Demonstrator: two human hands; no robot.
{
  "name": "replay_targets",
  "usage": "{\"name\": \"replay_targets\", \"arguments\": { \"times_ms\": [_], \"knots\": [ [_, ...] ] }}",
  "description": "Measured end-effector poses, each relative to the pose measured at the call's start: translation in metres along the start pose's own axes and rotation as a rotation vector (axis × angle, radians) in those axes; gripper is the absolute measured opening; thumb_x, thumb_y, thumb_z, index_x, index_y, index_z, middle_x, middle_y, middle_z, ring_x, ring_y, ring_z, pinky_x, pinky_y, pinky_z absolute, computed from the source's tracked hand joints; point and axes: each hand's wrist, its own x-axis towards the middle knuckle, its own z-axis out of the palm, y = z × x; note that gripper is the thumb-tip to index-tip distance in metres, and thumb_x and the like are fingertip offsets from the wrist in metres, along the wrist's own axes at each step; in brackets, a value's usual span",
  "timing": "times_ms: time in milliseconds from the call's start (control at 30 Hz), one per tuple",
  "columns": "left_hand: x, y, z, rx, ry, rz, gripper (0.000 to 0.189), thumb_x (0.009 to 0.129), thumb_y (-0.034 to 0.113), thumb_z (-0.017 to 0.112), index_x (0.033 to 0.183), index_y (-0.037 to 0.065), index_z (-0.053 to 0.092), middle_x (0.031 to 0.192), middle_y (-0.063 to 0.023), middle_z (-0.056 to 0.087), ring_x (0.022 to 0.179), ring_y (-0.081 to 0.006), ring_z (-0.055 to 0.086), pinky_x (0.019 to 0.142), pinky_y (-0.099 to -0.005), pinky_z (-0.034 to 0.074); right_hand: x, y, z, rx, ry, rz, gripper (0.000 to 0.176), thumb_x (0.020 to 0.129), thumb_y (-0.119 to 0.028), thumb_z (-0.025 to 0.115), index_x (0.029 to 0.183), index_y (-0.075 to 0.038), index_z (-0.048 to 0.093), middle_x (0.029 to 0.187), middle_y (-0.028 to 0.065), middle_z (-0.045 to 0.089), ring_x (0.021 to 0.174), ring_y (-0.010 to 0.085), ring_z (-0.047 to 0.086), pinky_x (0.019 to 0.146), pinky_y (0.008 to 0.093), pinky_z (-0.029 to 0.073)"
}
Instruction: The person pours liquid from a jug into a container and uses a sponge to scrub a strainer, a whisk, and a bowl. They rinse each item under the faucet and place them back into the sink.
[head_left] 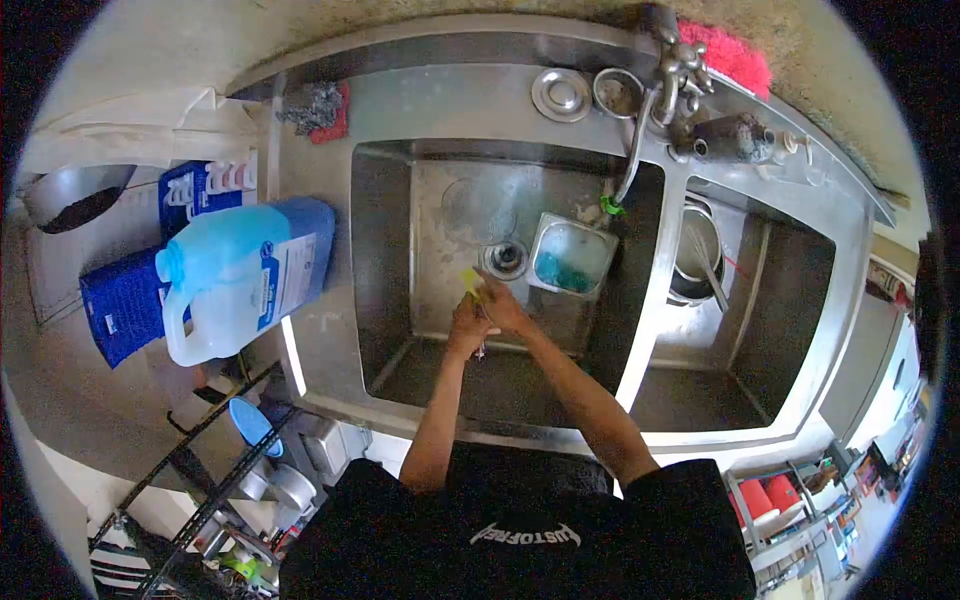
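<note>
Both my hands are close together over the left basin of the steel sink [385, 420]. My right hand [505, 308] is closed on a yellow-green sponge [472, 282]. Just left of it, my left hand [470, 327] is closed round a small item whose pinkish end shows below the fingers; I cannot make out what it is. Above the hands lies the round drain [504, 260]. To their upper right, a square metal container [573, 255] holds cloudy water with something teal in it.
A large jug of blue liquid [245, 280] stands left of the sink. The faucet [683, 75] is at the back, its spout over the divider. A pot with a utensil [695, 245] sits in the right basin. A metal lid [561, 95] lies on the back ledge.
</note>
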Motion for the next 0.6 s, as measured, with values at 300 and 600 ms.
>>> {"name": "replay_targets", "arguments": {
  "times_ms": [300,600],
  "knots": [
    [-0.013,-0.057,0.004,0.117,0.127,0.06,0.022,0.088,0.017,0.039,0.101,0.001,0.046,0.071,-0.0117,0.052,0.061,-0.0233,0.051,0.058,-0.0366,0.044,0.007,0.032,0.014,-0.335,0.392,-0.095,0.028,0.079,-0.013,0.057,0.103,0.0,0.052,0.097,0.0234,0.056,0.091,0.0388,0.054,0.077,0.0386,0.043],
    [-0.055,0.011,0.008,-0.641,-0.18,-0.466,0.032,0.089,0.047,0.037,0.097,0.017,0.044,0.054,0.0042,0.038,0.035,-0.0054,0.031,0.029,-0.0206,0.026,-0.022,0.028,-0.002,-0.113,0.422,-0.051,0.032,0.079,-0.018,0.061,0.097,0.005,0.049,0.086,0.0192,0.059,0.082,0.0292,0.056,0.075,0.0361,0.043]
  ]
}}
